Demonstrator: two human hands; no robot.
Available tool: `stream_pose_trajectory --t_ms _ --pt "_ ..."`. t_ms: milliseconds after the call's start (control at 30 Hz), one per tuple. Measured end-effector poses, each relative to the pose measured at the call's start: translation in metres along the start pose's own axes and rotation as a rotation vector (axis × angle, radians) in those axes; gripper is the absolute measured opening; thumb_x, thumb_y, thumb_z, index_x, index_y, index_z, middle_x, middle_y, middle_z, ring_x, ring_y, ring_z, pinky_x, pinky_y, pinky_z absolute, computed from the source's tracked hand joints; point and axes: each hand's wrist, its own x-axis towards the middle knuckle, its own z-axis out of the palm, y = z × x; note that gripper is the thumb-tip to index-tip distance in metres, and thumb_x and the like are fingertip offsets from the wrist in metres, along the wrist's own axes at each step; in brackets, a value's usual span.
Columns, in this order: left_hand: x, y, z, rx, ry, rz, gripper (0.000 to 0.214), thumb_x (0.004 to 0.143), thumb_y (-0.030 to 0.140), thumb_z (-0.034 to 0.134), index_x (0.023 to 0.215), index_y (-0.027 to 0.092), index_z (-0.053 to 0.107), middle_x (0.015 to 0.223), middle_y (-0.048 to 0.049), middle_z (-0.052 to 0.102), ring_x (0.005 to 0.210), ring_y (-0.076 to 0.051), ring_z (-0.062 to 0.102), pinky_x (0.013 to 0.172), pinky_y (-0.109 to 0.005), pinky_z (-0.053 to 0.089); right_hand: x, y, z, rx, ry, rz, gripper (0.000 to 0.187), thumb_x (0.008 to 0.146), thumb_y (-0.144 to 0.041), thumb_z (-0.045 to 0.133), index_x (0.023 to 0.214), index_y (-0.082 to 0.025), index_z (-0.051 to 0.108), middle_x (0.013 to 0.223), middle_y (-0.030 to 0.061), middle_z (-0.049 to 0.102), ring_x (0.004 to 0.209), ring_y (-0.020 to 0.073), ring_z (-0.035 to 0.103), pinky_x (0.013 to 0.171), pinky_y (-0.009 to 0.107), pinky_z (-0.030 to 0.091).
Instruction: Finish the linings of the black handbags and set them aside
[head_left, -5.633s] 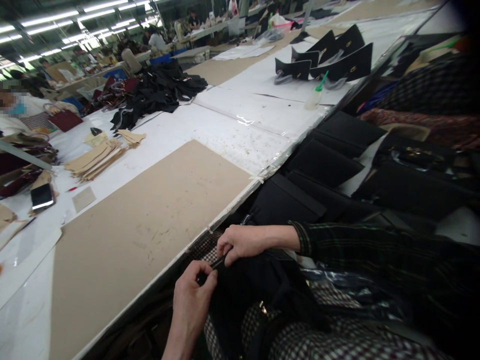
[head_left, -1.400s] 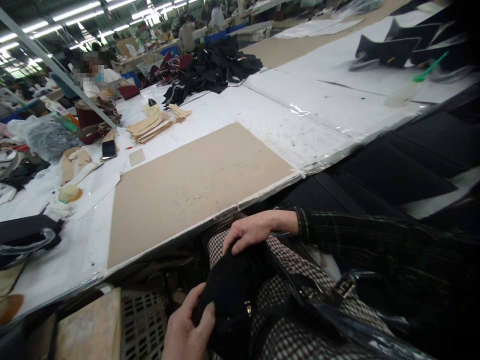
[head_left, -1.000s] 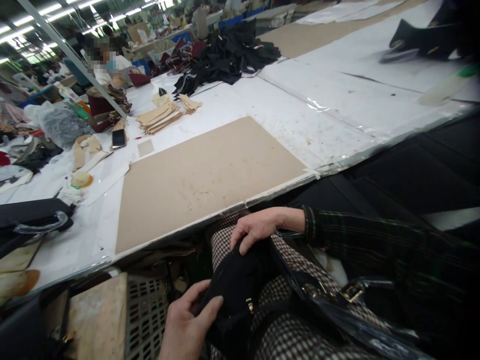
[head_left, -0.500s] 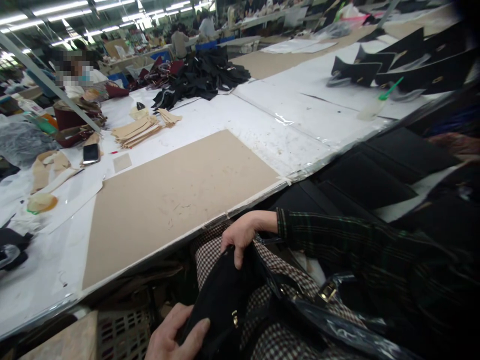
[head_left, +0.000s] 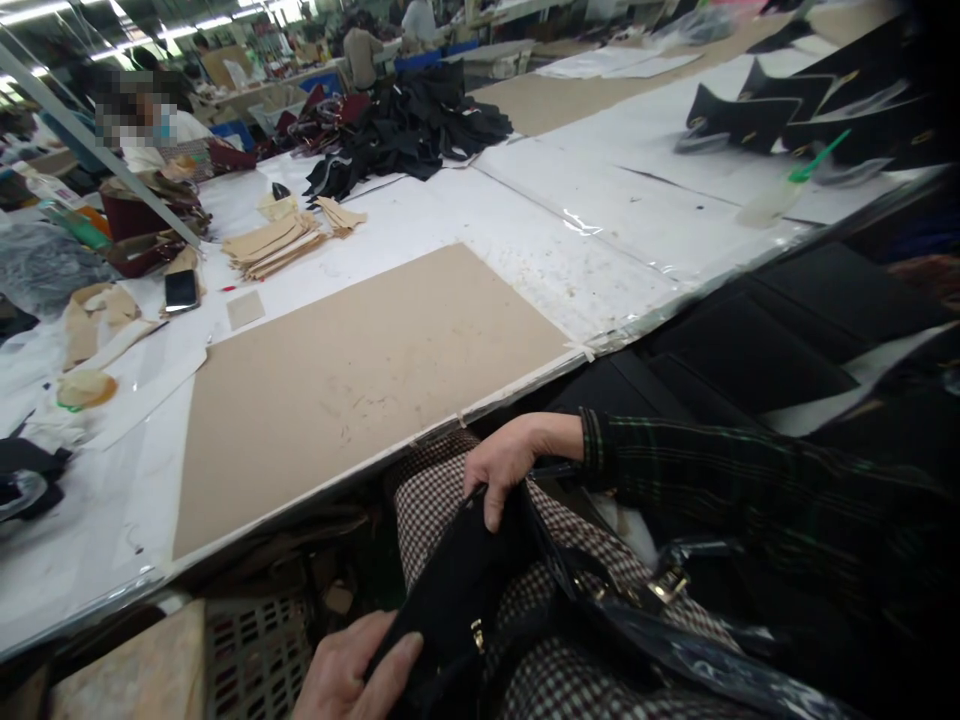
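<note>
A black bag (head_left: 442,590) with a small gold zipper pull lies across my lap, over checked cloth. My left hand (head_left: 356,665) grips its near left edge, thumb on top. At the far edge, my right hand (head_left: 506,465) pinches the black material between thumb and fingers. To the right are black straps with a gold buckle (head_left: 669,585), partly wrapped in clear plastic (head_left: 720,660). The bag's underside and the fingertips beneath it are hidden.
A beige board (head_left: 360,390) lies on the white-covered table (head_left: 540,240) before me. Tan pieces (head_left: 274,243), a phone (head_left: 181,290) and a pile of black pieces (head_left: 420,130) are farther back. A plastic crate (head_left: 259,650) stands below the table edge. A bottle with green nozzle (head_left: 776,200) lies right.
The view has shifted slightly. Both hands keep their hold on the bag, which stays in nearly the same position on my lap.
</note>
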Motion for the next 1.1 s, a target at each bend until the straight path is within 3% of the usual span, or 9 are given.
stream_pose_trajectory --t_ms 133,300,367,567,700,800,933,1100 --pt "0.002 -0.006 -0.004 0.041 0.006 0.124 0.035 0.094 0.044 0.049 0.084 0.022 0.074 0.077 -0.0027 0.071 0.069 -0.015 0.065 0.068 -0.018 0.051 0.004 0.007 0.0 0.074 -0.02 0.012 0.055 0.064 -0.055 0.079 0.096 -0.011 0.072 0.091 0.0036 0.074 0.084 0.0196 0.067 0.077 0.027 0.054" --pt "0.003 -0.008 -0.012 0.028 0.111 0.237 0.033 0.09 0.05 0.054 0.084 0.026 0.076 0.075 -0.0013 0.072 0.07 -0.015 0.065 0.072 -0.019 0.053 0.007 0.012 0.001 0.177 -0.025 0.001 0.054 0.064 -0.054 0.08 0.096 -0.011 0.073 0.092 0.0031 0.074 0.086 0.0192 0.068 0.078 0.025 0.055" --pt "0.004 -0.008 -0.014 -0.015 0.094 0.22 0.034 0.089 0.052 0.055 0.08 0.026 0.076 0.075 -0.0017 0.072 0.07 -0.016 0.064 0.073 -0.02 0.053 0.009 0.016 0.002 0.19 -0.018 -0.013 0.052 0.065 -0.052 0.08 0.097 -0.011 0.074 0.093 0.0031 0.075 0.087 0.0191 0.068 0.081 0.025 0.055" --pt "0.006 -0.015 -0.003 -0.266 -0.008 -0.012 0.048 0.091 0.055 0.049 0.069 0.018 0.072 0.069 -0.0025 0.066 0.067 -0.016 0.058 0.065 -0.021 0.049 0.021 0.021 -0.002 0.157 0.008 -0.058 0.045 0.071 -0.044 0.078 0.102 -0.011 0.074 0.096 0.0038 0.075 0.089 0.0197 0.069 0.082 0.026 0.055" --pt "0.007 -0.022 0.004 -0.367 -0.062 -0.054 0.053 0.088 0.06 0.05 0.066 0.015 0.07 0.065 -0.0023 0.06 0.062 -0.014 0.052 0.059 -0.022 0.043 0.023 0.003 -0.005 0.118 -0.007 -0.21 0.052 0.076 -0.02 0.075 0.127 -0.019 0.063 0.125 0.0021 0.066 0.121 0.0202 0.057 0.102 0.024 0.044" --pt "0.006 -0.023 0.004 -0.398 -0.08 -0.078 0.051 0.087 0.058 0.051 0.067 0.015 0.069 0.066 -0.002 0.058 0.063 -0.014 0.05 0.059 -0.022 0.042 0.022 -0.009 -0.004 0.078 -0.014 -0.249 0.053 0.079 -0.01 0.069 0.131 -0.018 0.06 0.132 0.0034 0.062 0.127 0.0194 0.053 0.106 0.025 0.039" --pt "0.004 -0.021 0.003 -0.47 -0.119 -0.105 0.047 0.086 0.055 0.054 0.07 0.014 0.069 0.068 -0.0013 0.056 0.063 -0.013 0.047 0.057 -0.021 0.039 0.023 -0.008 -0.002 0.032 0.029 -0.217 0.042 0.078 -0.012 0.07 0.12 -0.015 0.068 0.12 0.004 0.068 0.116 0.0195 0.06 0.1 0.024 0.044" --pt "0.007 -0.023 0.005 -0.52 -0.136 -0.089 0.046 0.086 0.054 0.055 0.072 0.013 0.069 0.064 -0.0002 0.05 0.061 -0.012 0.042 0.054 -0.021 0.033 0.027 -0.01 -0.003 -0.035 0.035 -0.221 0.038 0.079 -0.034 0.074 0.112 -0.016 0.072 0.11 0.0031 0.072 0.105 0.0197 0.065 0.091 0.022 0.048"
